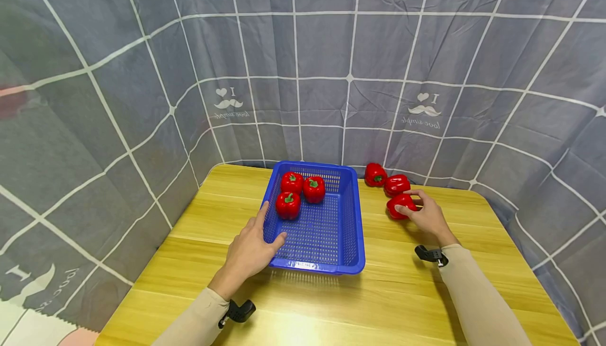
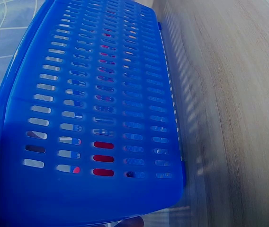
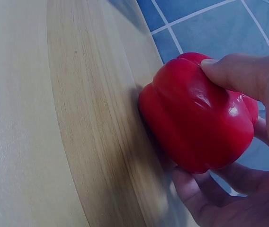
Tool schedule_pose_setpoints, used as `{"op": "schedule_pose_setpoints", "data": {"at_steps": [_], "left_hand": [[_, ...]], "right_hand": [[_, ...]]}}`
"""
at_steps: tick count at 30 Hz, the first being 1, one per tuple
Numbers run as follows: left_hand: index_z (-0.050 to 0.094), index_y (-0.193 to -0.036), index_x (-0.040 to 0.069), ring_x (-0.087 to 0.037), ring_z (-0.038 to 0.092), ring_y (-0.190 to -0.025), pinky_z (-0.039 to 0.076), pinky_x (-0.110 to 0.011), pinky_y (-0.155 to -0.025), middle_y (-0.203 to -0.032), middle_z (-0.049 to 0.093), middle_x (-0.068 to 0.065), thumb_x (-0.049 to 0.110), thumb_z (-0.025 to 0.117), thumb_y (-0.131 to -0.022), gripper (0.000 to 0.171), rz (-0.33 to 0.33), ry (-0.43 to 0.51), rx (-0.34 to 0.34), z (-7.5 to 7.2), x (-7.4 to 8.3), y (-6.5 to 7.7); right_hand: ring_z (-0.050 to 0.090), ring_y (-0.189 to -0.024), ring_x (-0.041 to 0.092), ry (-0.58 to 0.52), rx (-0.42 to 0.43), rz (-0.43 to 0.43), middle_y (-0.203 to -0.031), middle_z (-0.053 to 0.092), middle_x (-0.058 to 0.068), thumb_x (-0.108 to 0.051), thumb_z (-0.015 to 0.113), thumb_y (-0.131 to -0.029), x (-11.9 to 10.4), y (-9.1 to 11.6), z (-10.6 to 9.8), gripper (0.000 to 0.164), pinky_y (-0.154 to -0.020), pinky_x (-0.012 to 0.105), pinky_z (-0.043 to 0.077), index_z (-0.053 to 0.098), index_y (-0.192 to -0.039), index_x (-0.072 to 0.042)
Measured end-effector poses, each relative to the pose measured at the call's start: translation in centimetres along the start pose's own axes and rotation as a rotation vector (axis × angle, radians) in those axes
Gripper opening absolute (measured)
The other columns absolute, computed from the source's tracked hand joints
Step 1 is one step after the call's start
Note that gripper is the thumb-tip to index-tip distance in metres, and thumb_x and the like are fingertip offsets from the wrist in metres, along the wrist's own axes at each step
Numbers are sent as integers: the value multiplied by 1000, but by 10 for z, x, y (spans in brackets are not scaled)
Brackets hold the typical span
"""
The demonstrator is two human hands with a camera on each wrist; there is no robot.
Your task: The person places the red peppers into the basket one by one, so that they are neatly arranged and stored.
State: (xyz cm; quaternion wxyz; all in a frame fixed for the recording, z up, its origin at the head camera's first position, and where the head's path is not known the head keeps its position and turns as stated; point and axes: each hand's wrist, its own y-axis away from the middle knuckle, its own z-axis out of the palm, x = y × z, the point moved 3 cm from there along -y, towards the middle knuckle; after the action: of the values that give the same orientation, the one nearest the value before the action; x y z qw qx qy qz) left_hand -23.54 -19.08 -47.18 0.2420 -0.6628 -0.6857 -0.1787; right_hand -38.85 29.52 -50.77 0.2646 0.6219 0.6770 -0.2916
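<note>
Three red bell peppers (image 1: pixel 288 205) stand stem up in the rear left part of a blue plastic basket (image 1: pixel 351 230). My left hand (image 1: pixel 251 248) rests at the basket's front left corner, index finger along the left rim and thumb reaching over the inside. The basket's slotted wall (image 2: pixel 101 104) fills most of the left wrist view. On the right, my right hand (image 1: pixel 430 217) holds a red bell pepper (image 3: pixel 198 116), thumb on one side and fingers on the other. Close behind it lie two more peppers, one on its side (image 1: pixel 396 184) and one farther left (image 1: pixel 375 174).
The wooden table (image 1: pixel 388 293) carries the basket and the loose peppers. A grey curtain with white grid lines (image 1: pixel 322 51) hangs close behind the table and along both sides. Black wrist cameras (image 1: pixel 431 254) are strapped to both wrists.
</note>
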Motion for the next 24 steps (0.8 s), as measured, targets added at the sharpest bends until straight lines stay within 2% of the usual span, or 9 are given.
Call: {"op": "schedule_pose_setpoints", "data": {"at_steps": [18,21,24], "left_hand": [[23,-188,17,-59,67,-147,60,-77,-114,-172,57,-31,51,74,-108,101,-7,-5,-3,0,1,0],[22,-188,17,-59,67,-149,60,-77,-115,-173,57,-31,51,74,-108,101,-6,-4,-4,0,1,0],[22,-188,17,-59,66,-149,59,-77,-115,-173,56,-31,51,74,-108,101,-5,-3,-7,1,1,0]], "right_hand": [[57,-153,61,-40,-1,-30,-169,54,39,-42,80,-110,-9,2,1,74,-123,75,55,50,-166,-4],[62,-147,60,-39,1,-45,-167,57,38,-42,80,-111,-11,3,1,73,-120,71,59,51,-167,-5],[70,-137,58,-32,3,-67,-163,60,37,-41,80,-111,-14,4,1,71,-112,59,65,53,-167,-6]]}}
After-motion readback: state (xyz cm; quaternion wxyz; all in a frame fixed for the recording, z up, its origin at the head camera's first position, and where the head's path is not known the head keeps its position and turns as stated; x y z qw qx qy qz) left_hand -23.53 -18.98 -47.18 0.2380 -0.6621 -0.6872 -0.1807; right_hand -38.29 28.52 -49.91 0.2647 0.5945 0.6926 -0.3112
